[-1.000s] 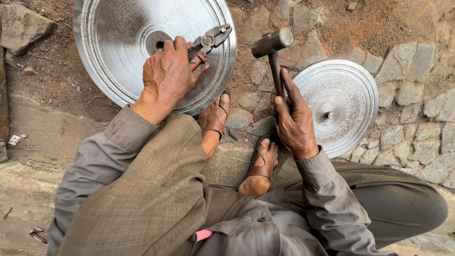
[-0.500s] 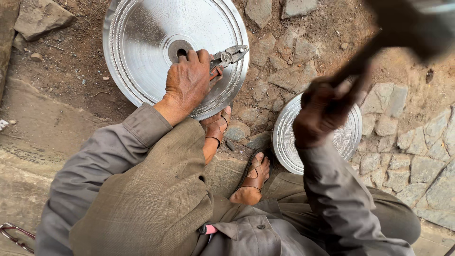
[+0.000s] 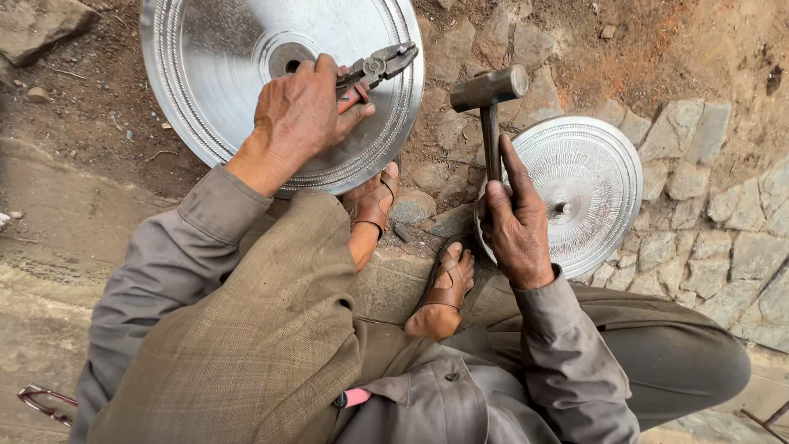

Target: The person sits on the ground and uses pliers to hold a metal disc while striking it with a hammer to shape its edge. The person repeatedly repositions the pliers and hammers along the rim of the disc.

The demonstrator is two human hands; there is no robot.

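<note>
Steel hammer clamped in the right hand, pliers gripped in the left hand: a glancing blow could dent the large disc.

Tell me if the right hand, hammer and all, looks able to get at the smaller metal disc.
Probably yes. The right hand grips the hammer right at the smaller metal disc, overlapping its left edge, and nothing lies across the disc's face.

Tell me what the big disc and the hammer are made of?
The big disc looks like shiny silvery metal, maybe aluminium: it gleams and has fine ring grooves. The hammer, in the right hand, seems to be dull dark metal, likely iron or steel, worn grey on its head.
</note>
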